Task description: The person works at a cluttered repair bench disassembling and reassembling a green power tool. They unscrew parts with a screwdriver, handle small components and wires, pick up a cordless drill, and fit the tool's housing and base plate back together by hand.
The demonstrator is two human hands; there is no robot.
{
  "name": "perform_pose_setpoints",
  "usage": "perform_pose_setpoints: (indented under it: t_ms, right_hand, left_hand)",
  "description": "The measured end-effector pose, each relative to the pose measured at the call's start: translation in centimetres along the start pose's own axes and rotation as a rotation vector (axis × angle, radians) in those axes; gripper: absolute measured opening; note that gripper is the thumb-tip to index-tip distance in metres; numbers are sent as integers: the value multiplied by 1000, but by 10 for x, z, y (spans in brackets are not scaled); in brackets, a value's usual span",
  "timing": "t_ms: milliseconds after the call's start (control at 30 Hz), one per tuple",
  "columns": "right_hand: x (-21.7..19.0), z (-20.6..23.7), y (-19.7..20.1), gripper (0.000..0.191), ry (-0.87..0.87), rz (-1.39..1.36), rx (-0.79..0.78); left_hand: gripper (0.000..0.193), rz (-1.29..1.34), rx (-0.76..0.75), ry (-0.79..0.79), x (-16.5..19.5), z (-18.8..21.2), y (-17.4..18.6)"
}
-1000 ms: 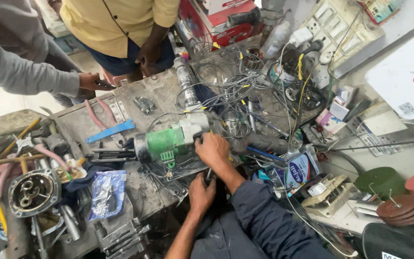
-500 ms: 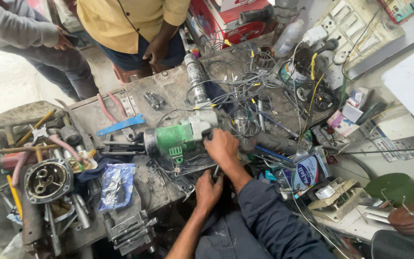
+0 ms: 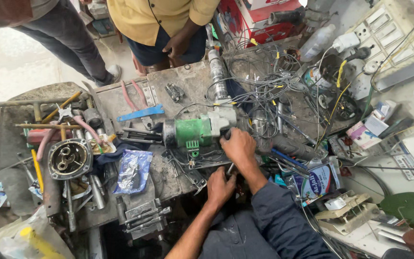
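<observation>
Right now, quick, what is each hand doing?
Left hand: closed on a thin metal tool.
Right hand: resting on the green power tool, fingers curled.

The right hand (image 3: 238, 146) covers the near end of the green power tool (image 3: 200, 132). Only a tip of the slim tool (image 3: 229, 168) shows above the left hand (image 3: 219, 187); its kind is unclear. Both bystanders are cut off at the far edge.

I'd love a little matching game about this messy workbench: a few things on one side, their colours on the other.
Things:
1. power tool body
2. flat bar
3. plier handles
4. crumpled foil packet

Colours:
a. pink
b. silvery blue
c. green
d. bright blue

Pairs: 1-c, 2-d, 3-a, 4-b
</observation>
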State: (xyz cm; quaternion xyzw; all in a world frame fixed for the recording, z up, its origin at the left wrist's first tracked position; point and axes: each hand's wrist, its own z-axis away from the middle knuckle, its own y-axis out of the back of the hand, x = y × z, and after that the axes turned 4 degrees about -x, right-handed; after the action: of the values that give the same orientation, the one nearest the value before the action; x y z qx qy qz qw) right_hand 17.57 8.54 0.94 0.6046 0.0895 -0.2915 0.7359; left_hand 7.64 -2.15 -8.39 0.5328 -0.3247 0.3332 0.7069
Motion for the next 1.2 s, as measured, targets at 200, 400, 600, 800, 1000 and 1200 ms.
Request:
perform_pose_setpoints:
  t_ms: [200, 400, 600, 800, 1000, 1200]
  right_hand:
    - [39, 31, 23, 31, 166, -298, -6]
    - [153, 43, 49, 29, -88, -1072, -211]
    - [242, 19, 75, 27, -225, -1355, 100]
    - [282, -32, 110, 26, -192, -1540, 250]
    - [298, -81, 132, 19, -170, -1512, 276]
    - [297, -111, 125, 14, -293, -1282, 305]
  left_hand:
    - [31, -17, -18, 39, 6, 1, 5]
    - [31, -33, 16, 10, 5, 2, 11]
    - [35, -96, 5, 91, -6, 3, 23]
    - [36, -50, 7, 211, -17, 7, 35]
    - [34, -103, 3, 228, -40, 11, 45]
    - [32, 134, 44, 212, -69, 18, 43]
